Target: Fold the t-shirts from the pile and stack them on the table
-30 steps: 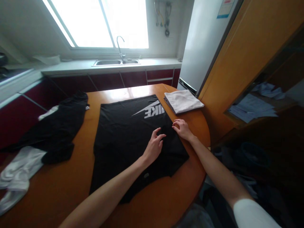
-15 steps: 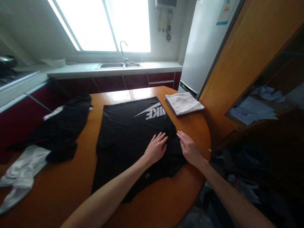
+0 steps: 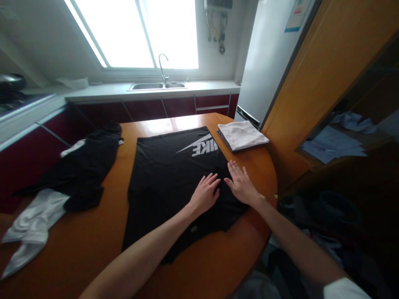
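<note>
A black T-shirt [image 3: 162, 174] with a white logo lies spread flat on the orange wooden table [image 3: 93, 232]. My left hand [image 3: 205, 193] rests flat on the shirt's right part, fingers stretched out. Beside it, my right hand [image 3: 240, 185] lies flat with fingers spread on the shirt's right edge, near the sleeve. Neither hand holds anything.
A folded white garment [image 3: 241, 135] sits at the table's far right corner. A heap of black clothing [image 3: 82, 166] and a white garment [image 3: 34, 222] lie at the left. Behind are a counter with a sink [image 3: 157, 85], a fridge [image 3: 264, 58] and a wooden cabinet [image 3: 327, 74].
My hands went from pinching the shirt's right side to lying flat on it. The right hand slid toward me, then back away along the shirt's edge.
</note>
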The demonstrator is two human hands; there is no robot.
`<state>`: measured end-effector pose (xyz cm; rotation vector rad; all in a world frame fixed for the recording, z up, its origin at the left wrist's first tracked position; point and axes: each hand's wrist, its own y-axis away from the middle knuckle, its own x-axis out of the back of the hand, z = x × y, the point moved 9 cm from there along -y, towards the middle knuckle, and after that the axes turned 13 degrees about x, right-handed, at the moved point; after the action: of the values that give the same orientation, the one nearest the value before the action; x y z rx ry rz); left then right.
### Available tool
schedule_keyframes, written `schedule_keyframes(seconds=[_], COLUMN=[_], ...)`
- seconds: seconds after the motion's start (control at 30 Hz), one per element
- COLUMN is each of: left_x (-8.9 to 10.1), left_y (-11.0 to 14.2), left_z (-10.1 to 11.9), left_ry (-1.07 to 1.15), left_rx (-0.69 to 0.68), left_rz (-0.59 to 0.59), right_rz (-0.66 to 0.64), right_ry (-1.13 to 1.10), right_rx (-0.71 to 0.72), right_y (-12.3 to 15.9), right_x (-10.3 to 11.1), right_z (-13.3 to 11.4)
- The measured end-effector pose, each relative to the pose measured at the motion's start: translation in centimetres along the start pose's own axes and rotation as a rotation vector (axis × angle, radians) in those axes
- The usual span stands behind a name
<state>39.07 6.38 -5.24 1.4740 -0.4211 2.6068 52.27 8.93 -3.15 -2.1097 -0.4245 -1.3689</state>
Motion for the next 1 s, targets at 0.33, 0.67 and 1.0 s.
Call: schedule_keyframes(seconds=[0.33, 0.67, 1.0], left_x=[1.3, 0.4, 4.6], left_y=[-0.2, 0.0, -0.8], left_z=[0.4, 0.0, 1.2], left_ry=[0.003, 0.010, 0.317], left_rx=[0.029, 0.028, 0.141], left_rz=[0.070, 0.018, 0.053], right_rz=[-0.129, -0.068, 0.541], right_ry=[0.029, -0.034, -0.342], right_rx=[-0.008, 0.014, -0.328], right_y=[-2.4, -2.1, -0.1], right_x=[-4.8, -4.6, 0.6], right_z=[1.9, 2.1, 10.5])
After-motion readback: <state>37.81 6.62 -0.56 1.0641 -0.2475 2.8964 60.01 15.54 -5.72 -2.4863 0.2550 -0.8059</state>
